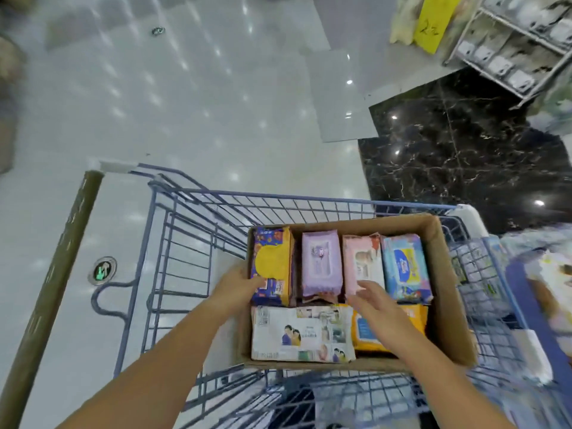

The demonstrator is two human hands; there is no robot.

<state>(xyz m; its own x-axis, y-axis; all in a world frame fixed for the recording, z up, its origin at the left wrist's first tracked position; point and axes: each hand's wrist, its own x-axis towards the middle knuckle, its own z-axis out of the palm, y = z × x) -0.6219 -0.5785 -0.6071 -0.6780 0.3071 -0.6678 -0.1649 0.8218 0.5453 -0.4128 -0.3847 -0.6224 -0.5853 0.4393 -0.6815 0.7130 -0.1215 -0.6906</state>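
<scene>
A cardboard box [445,308] sits in a blue wire cart [173,243], and both hands are down at it. The left hand [238,284] reaches over the box's left wall; its fingers [258,281], fairly straight, rest on the near end of the blue pack [272,243], which lies at the far left of the back row. The right hand [368,297] is spread and loose, holding nothing, over the near end of the pink pack [360,258]; whether it touches I cannot tell.

In that back row a purple pack [322,261] lies between the blue and the pink, with a light-blue pack [405,264] just right of the pink. In front lie a white pack [300,332] and an orange pack [411,320], the orange partly under the right wrist. The cart stands on a glossy pale floor [185,103]; a shelf [510,41] with a yellow tag [433,23] is at the far right.
</scene>
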